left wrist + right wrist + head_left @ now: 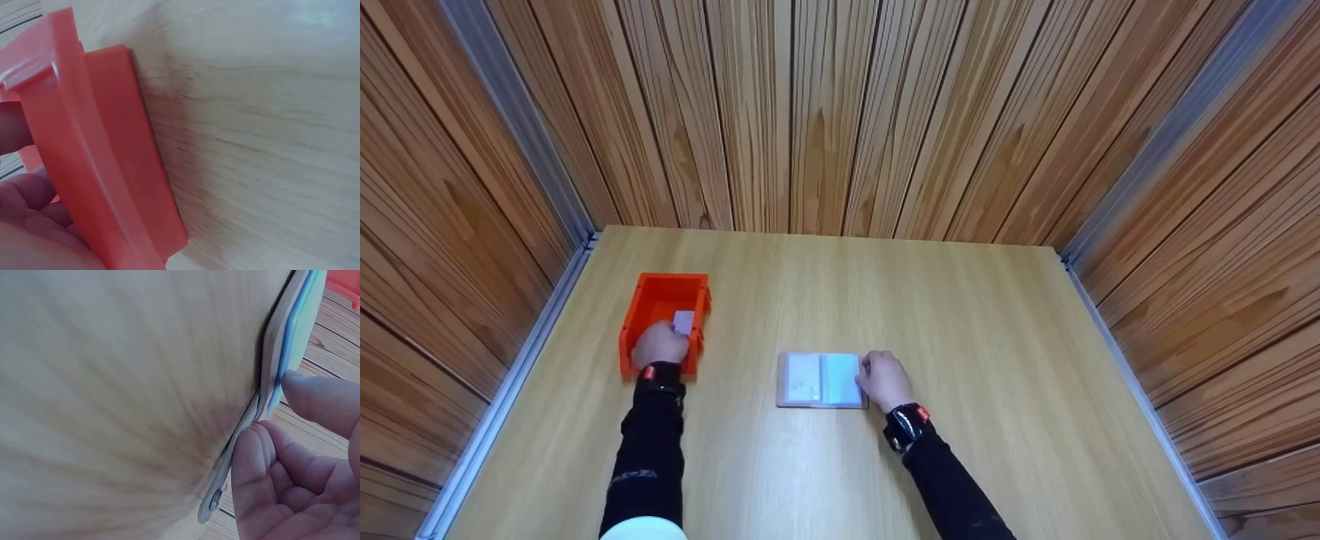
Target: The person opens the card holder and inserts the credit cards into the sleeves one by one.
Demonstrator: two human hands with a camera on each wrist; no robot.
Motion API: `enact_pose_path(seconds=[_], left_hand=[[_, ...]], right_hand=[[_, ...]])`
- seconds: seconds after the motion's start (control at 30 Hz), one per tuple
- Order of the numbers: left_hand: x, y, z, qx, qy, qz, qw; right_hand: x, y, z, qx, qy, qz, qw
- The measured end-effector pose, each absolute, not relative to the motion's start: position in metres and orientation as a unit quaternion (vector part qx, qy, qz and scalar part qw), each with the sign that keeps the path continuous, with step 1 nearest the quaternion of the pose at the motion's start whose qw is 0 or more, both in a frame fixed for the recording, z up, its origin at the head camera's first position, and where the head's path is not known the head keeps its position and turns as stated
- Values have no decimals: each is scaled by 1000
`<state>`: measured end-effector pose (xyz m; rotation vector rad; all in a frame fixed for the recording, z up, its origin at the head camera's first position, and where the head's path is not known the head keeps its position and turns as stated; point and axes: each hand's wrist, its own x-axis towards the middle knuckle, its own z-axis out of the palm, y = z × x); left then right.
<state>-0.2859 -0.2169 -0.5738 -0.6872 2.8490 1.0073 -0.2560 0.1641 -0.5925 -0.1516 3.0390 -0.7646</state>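
An open card holder [805, 379] lies flat, with clear pockets and a pale blue right-hand page. At its right edge, my right hand [885, 381] pinches it. The right wrist view shows the thumb [320, 402] against the edge of the pages, with curled fingers beside the cover's strap and its metal snap [215, 499]. My left hand [660, 345] reaches over the low front of an orange bin [671, 279]. Beside that hand, inside the bin, is a small pale card [683, 322]. The left fingertips are mostly hidden by the bin wall; I cannot tell whether they grip a card.
The light wooden table [960, 322] carries the bin at left and the card holder near the middle. Wood-plank walls [832, 112] enclose the back and both sides, with metal rails along the side edges. A pale round object [643, 529] overlaps the left sleeve at the bottom.
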Motion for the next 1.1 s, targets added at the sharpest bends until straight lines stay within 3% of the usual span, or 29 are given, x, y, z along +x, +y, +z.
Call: enact_pose_path(seconds=[0.3,0.83,1.1], left_hand=[[-284,-217,-571,-231,915,331,18],[-285,-217,-571,-258,896,360,-13],[-286,-214,-571,-224,897,378,-55]], right_hand=[[-255,166,-595,-70,971,-229,-28],[-254,166,-592,-67,969,-236,-18],[-255,167,-592,-67,970,-233,-18]])
